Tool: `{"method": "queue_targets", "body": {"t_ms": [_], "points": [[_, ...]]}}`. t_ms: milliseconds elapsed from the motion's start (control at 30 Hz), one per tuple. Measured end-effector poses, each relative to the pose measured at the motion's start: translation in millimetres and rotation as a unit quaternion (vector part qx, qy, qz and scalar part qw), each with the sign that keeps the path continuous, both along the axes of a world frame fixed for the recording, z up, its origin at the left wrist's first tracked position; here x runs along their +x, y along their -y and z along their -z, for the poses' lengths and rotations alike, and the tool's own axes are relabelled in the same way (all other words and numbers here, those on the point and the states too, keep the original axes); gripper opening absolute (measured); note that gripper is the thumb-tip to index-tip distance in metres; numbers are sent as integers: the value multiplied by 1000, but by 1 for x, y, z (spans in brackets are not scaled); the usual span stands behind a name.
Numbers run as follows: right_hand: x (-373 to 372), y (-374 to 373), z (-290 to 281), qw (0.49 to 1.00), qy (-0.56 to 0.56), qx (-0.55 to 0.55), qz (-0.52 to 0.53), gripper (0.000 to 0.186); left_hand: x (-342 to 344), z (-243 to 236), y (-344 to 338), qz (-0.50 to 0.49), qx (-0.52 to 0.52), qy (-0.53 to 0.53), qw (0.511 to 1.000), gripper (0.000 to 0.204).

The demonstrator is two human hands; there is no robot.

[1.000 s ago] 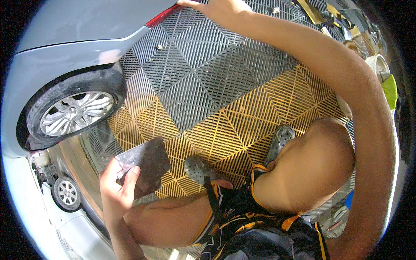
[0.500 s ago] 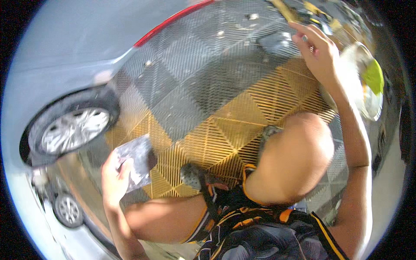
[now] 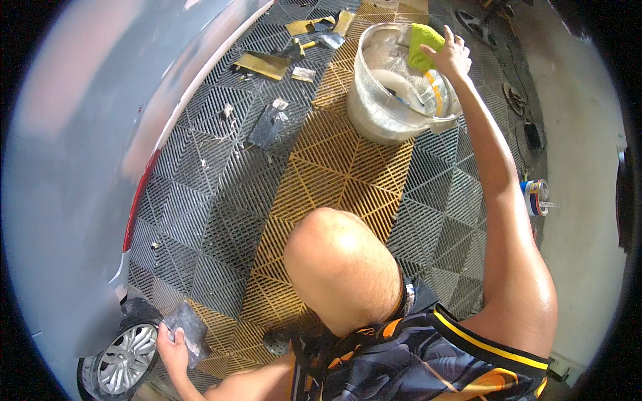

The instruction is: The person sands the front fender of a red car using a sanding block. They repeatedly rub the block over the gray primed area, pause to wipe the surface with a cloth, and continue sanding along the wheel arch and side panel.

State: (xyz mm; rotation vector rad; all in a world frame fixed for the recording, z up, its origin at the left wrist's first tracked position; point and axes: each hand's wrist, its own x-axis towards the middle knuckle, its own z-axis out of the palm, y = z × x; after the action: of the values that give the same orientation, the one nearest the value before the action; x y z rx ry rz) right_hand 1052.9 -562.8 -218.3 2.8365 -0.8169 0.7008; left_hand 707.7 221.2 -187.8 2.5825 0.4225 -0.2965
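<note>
My left hand [image 3: 172,349] grips a flat grey sheet with whitish smears [image 3: 188,329] by its edge, thumb on top, beside the car's rear wheel [image 3: 127,357]. My right arm reaches forward to the far side of a translucent plastic bucket [image 3: 374,110]. A lime-green cloth [image 3: 422,44] hangs over the bucket's rim. Right at the cloth is my right hand [image 3: 453,59], its fingers apart and its thumb against the cloth's edge. Inside the bucket is cloudy liquid, with a thin dark and blue object partly showing.
A grey car body [image 3: 73,167] with a red lamp strip fills the left. Torn yellowish paper pieces [image 3: 263,65] and a dark flat block [image 3: 267,125] lie on the grey-and-yellow grid floor [image 3: 234,194]. A blue-labelled can [image 3: 533,197] stands by the right wall.
My view has turned right, bringing the bucket toward the middle. My right hand has come to the green cloth on its rim. The grey sheet stays in my left hand.
</note>
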Motion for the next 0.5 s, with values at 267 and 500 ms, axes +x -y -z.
{"method": "queue_targets", "body": {"t_ms": [267,500], "points": [[50,133,50,987,143,72,31,33,-9,-3,-5,-9,24,-11,1000,29],[38,68,-40,573,350,635,-381,55,-39,-10,-10,-62,39,2,997,36]]}}
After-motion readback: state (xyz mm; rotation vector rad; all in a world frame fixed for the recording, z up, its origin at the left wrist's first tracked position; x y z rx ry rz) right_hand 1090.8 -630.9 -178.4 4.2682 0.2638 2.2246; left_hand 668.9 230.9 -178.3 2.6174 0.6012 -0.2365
